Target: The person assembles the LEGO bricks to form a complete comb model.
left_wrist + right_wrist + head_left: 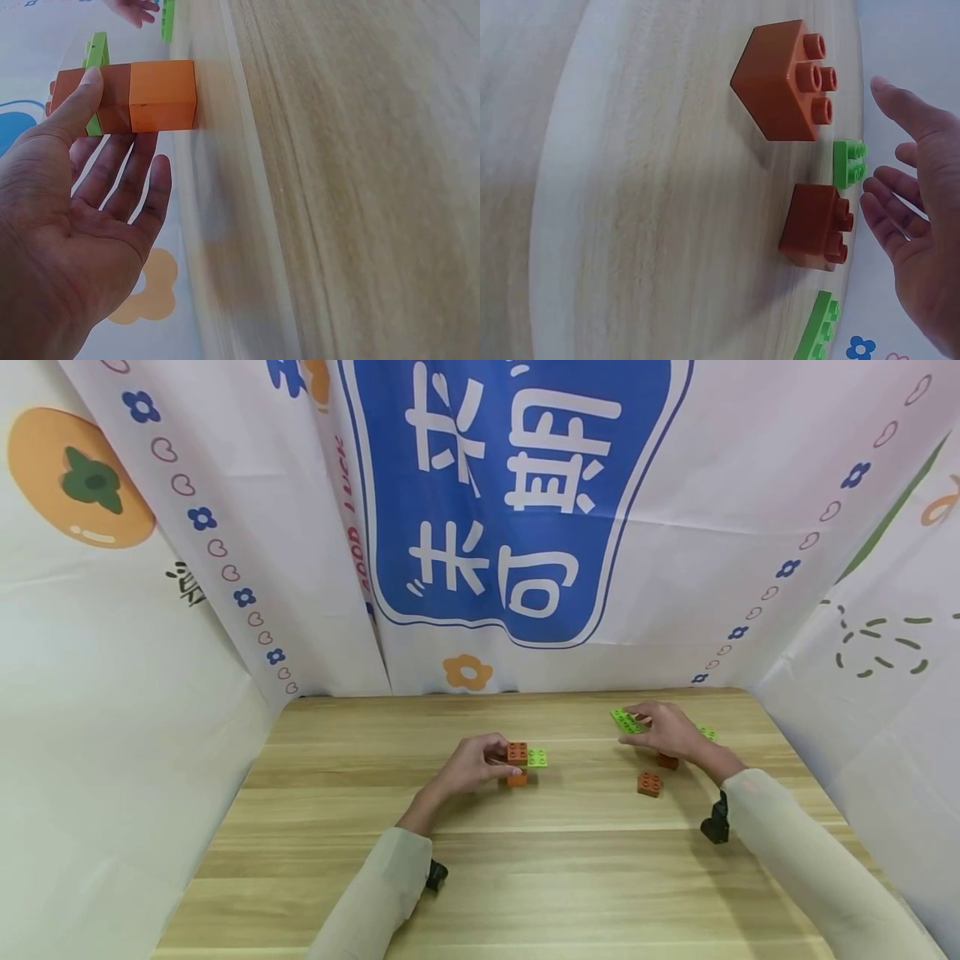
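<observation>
My left hand [468,764] holds a small upright stack of toy building bricks, its thumb across the side. An orange brick [163,95] forms the bottom, with a brown-orange brick [115,97] above it. Over that comes a thin green plate [537,758] jutting out to the right, topped by another brown-orange brick [517,752]. My right hand [667,731] hovers over the right part of the table, thumb and fingers apart, close to a flat green plate [624,720]. Nothing shows between its fingers in the right wrist view.
A loose brown-orange brick [649,784] lies in front of the right hand. Another brown-orange brick [808,225] is partly beneath that hand, and a green piece [707,732] lies beyond its wrist. Printed cloth [315,527] hangs along the back and sides of the wooden table [570,877].
</observation>
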